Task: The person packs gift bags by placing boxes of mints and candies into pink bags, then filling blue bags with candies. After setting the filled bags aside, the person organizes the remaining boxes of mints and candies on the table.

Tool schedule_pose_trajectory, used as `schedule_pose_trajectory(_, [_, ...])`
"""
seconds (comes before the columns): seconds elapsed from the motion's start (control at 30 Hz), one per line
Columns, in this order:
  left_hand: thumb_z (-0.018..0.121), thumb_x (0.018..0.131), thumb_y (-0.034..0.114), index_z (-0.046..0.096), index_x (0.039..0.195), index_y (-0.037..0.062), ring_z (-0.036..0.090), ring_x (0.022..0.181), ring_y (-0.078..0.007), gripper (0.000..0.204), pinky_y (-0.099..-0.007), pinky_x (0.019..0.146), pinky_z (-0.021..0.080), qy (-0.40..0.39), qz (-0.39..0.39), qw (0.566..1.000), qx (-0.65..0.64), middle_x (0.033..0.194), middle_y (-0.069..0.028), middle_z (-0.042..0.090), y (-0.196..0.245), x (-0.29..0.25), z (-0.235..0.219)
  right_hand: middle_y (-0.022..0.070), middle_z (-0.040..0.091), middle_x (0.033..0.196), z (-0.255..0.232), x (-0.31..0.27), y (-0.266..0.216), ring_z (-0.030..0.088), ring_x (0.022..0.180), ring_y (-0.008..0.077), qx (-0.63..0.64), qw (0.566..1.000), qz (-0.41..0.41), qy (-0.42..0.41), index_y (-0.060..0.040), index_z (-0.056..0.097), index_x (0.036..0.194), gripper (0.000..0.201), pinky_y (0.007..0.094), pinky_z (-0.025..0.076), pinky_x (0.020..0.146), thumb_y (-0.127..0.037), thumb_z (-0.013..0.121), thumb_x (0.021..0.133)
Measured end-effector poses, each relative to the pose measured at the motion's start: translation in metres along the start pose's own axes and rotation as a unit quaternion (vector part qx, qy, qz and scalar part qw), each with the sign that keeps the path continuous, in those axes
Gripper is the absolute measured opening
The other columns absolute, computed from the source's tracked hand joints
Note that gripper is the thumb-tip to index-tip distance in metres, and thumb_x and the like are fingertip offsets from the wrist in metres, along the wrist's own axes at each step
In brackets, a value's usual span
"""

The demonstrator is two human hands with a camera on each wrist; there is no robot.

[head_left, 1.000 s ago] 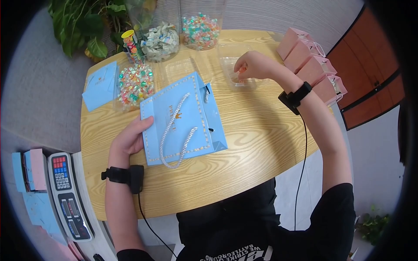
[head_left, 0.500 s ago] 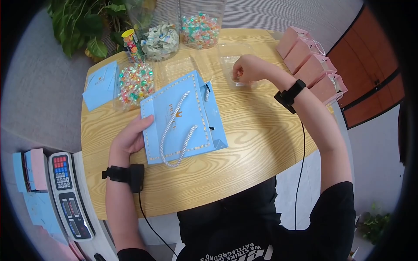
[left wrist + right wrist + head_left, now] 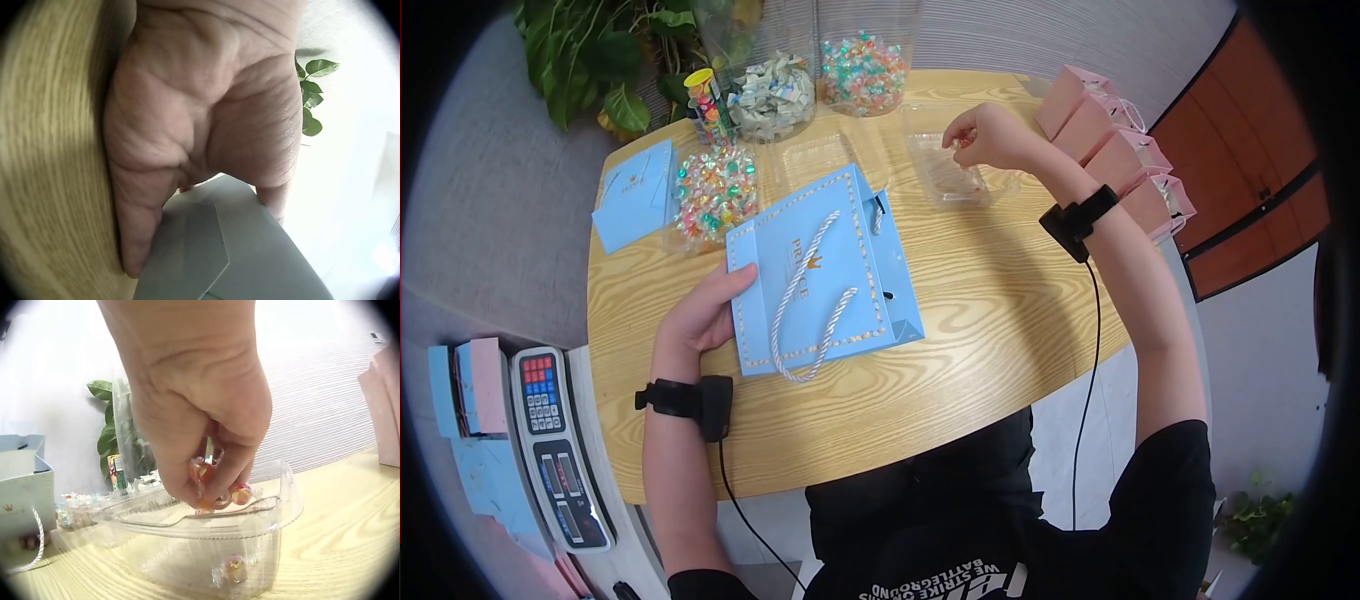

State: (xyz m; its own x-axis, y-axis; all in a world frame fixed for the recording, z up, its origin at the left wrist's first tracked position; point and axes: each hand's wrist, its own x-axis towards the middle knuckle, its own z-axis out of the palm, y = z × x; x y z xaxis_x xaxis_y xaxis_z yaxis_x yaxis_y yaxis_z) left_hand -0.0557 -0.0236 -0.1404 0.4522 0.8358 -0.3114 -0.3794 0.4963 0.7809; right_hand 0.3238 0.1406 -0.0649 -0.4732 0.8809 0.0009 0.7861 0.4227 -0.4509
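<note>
My left hand (image 3: 700, 305) grips the base end of a light blue gift bag (image 3: 820, 300), thumb on its front face. The bag lies tilted over the table, with white rope handles and a gold crown print. In the left wrist view, the palm spans the grey-looking bag bottom (image 3: 231, 231). My right hand (image 3: 995, 137) pinches a few wrapped candies (image 3: 203, 475), reddish-orange in clear wrappers, over a clear plastic box (image 3: 187, 528) at the table's far right. One more candy (image 3: 235, 569) lies inside that box, seen through its wall.
Candies fill a tub (image 3: 715, 195) left of the bag; two tall clear containers (image 3: 772, 95) of wrapped sweets stand behind. Another clear tray (image 3: 810, 160) lies between. Pink bags (image 3: 1105, 150) line the right edge. A flat blue bag (image 3: 632, 195) and a scale (image 3: 560, 450) are on the left.
My right hand dipped into the clear box, then rose a little out of it, with candies between its fingers. The left hand and the blue bag have hardly moved.
</note>
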Motion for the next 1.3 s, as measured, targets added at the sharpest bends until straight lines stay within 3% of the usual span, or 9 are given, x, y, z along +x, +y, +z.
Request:
schedule_pose_trajectory(0.23, [0.062, 0.092, 0.019, 0.025, 0.144, 0.002, 0.053, 0.121, -0.022, 0.066, -0.0362, 0.1, 0.047, 0.004, 0.001, 1.0, -0.005, 0.136, -0.0141, 0.048, 0.0, 0.0, -0.001, 0.0033, 0.061, 0.072, 0.005, -0.005, 0.006, 0.056, 0.066, 0.0133, 0.014, 1.0, 0.002, 0.028, -0.0023, 0.071, 0.089, 0.022, 0.0278, 0.046, 0.06, -0.007, 0.069, 0.068])
schedule_pose_trajectory(0.47, [0.061, 0.092, 0.027, 0.037, 0.137, -0.0036, 0.061, 0.109, -0.0205, 0.059, -0.0325, 0.091, 0.053, 0.023, 0.025, 0.999, 0.037, 0.127, -0.0159, 0.056, -0.002, -0.001, 0.003, 0.0046, 0.062, 0.075, 0.013, -0.006, 0.005, 0.058, 0.069, 0.0151, -0.017, 0.999, 0.007, -0.046, -0.0016, 0.069, 0.091, 0.023, 0.0292, 0.047, 0.062, -0.006, 0.068, 0.068])
schedule_pose_trajectory(0.53, [0.063, 0.091, 0.02, 0.025, 0.144, 0.0023, 0.052, 0.121, -0.0224, 0.068, -0.0365, 0.1, 0.047, 0.009, -0.007, 1.0, -0.003, 0.137, -0.0144, 0.047, 0.0, -0.001, -0.001, 0.0048, 0.062, 0.076, 0.013, -0.006, 0.002, 0.058, 0.07, 0.0153, -0.02, 0.996, 0.008, -0.084, -0.0016, 0.069, 0.091, 0.023, 0.0293, 0.047, 0.063, -0.006, 0.068, 0.068])
schedule_pose_trajectory(0.63, [0.064, 0.091, 0.021, 0.025, 0.144, 0.0024, 0.052, 0.121, -0.0225, 0.069, -0.0364, 0.1, 0.047, 0.007, -0.001, 1.0, 0.004, 0.137, -0.0144, 0.047, 0.0, -0.001, -0.001, 0.0053, 0.062, 0.076, 0.014, -0.004, 0.002, 0.058, 0.072, 0.0155, -0.058, 0.994, -0.003, -0.089, -0.0019, 0.069, 0.092, 0.023, 0.0294, 0.047, 0.065, -0.006, 0.069, 0.069])
schedule_pose_trajectory(0.8, [0.063, 0.091, 0.021, 0.027, 0.144, 0.0024, 0.052, 0.121, -0.0217, 0.067, -0.036, 0.1, 0.047, 0.008, -0.003, 1.0, 0.007, 0.136, -0.0136, 0.048, 0.0, -0.001, 0.0, 0.0043, 0.064, 0.074, 0.004, 0.004, 0.012, 0.059, 0.069, 0.0123, 0.063, 0.995, -0.047, 0.055, -0.0045, 0.071, 0.095, 0.021, 0.0271, 0.048, 0.064, -0.008, 0.069, 0.074])
schedule_pose_trajectory(1.03, [0.058, 0.094, 0.026, 0.03, 0.142, -0.0002, 0.052, 0.122, -0.0215, 0.061, -0.0355, 0.102, 0.046, 0.005, 0.004, 1.0, -0.013, 0.137, -0.0139, 0.048, -0.001, -0.001, 0.001, 0.0016, 0.065, 0.083, -0.022, -0.036, -0.067, 0.058, 0.076, 0.0087, 0.113, 0.993, -0.012, 0.034, -0.0029, 0.069, 0.097, 0.019, 0.0244, 0.047, 0.069, -0.01, 0.071, 0.079])
schedule_pose_trajectory(1.17, [0.054, 0.097, 0.031, 0.032, 0.141, -0.0012, 0.052, 0.122, -0.0223, 0.059, -0.0354, 0.102, 0.045, -0.007, -0.005, 1.0, -0.016, 0.136, -0.0141, 0.049, -0.002, -0.001, -0.002, 0.0082, 0.069, 0.08, -0.007, -0.053, -0.12, 0.064, 0.074, 0.0179, 0.112, 0.968, -0.222, -0.018, -0.0058, 0.072, 0.093, 0.021, 0.0304, 0.051, 0.07, -0.013, 0.07, 0.074])
schedule_pose_trajectory(1.23, [0.052, 0.096, 0.037, 0.044, 0.133, -0.0026, 0.062, 0.109, -0.0236, 0.055, -0.0356, 0.091, 0.053, 0.022, 0.007, 0.999, -0.038, 0.124, -0.0156, 0.059, -0.003, -0.002, 0.002, 0.0098, 0.068, 0.085, 0.005, -0.055, -0.143, 0.064, 0.079, 0.0199, 0.085, 0.97, -0.222, -0.046, -0.0047, 0.071, 0.095, 0.021, 0.0313, 0.051, 0.071, -0.01, 0.07, 0.074])
schedule_pose_trajectory(1.3, [0.05, 0.097, 0.038, 0.045, 0.132, -0.0023, 0.062, 0.108, -0.0234, 0.054, -0.0357, 0.09, 0.053, 0.028, 0.006, 0.999, -0.042, 0.122, -0.0148, 0.06, -0.002, -0.002, 0.003, 0.0114, 0.068, 0.09, 0.016, -0.05, -0.156, 0.064, 0.083, 0.0219, 0.058, 0.97, -0.224, -0.072, -0.0035, 0.069, 0.097, 0.022, 0.0322, 0.052, 0.073, -0.006, 0.07, 0.075])
